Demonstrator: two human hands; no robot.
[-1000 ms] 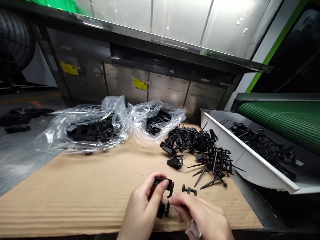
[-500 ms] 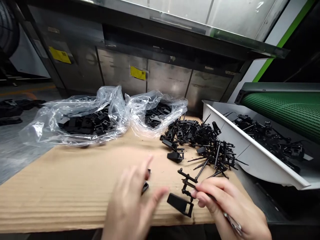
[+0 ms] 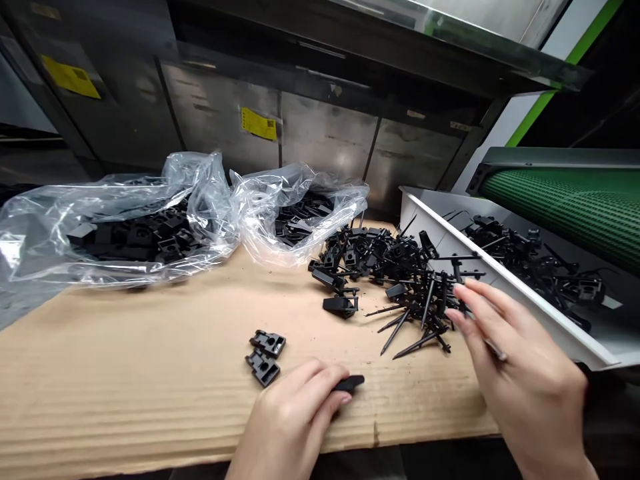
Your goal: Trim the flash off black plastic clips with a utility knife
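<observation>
My left hand (image 3: 299, 415) is closed around a black plastic part (image 3: 351, 383), low over the cardboard sheet (image 3: 165, 360). Only one end of that part sticks out from the fingers. Just beyond the hand lie two black plastic clips (image 3: 267, 342), side by side. My right hand (image 3: 510, 353) pinches a black plastic sprue (image 3: 457, 270) between thumb and fingertips, at the right edge of the heap of black moulded parts (image 3: 385, 260). A thin metal tool (image 3: 495, 349) pokes out from under the same hand; most of it is hidden, so its kind cannot be told.
Two clear plastic bags (image 3: 210, 220) of black parts stand at the back left. On the right, a white bin (image 3: 505, 270) holds more black mouldings, beneath a green conveyor belt (image 3: 565, 207). A metal cabinet wall (image 3: 325, 137) closes off the back.
The flat black part that hung on the sprue is now in my left hand. My right hand has carried the sprue right and away from me, to the heap. The view has shifted slightly.
</observation>
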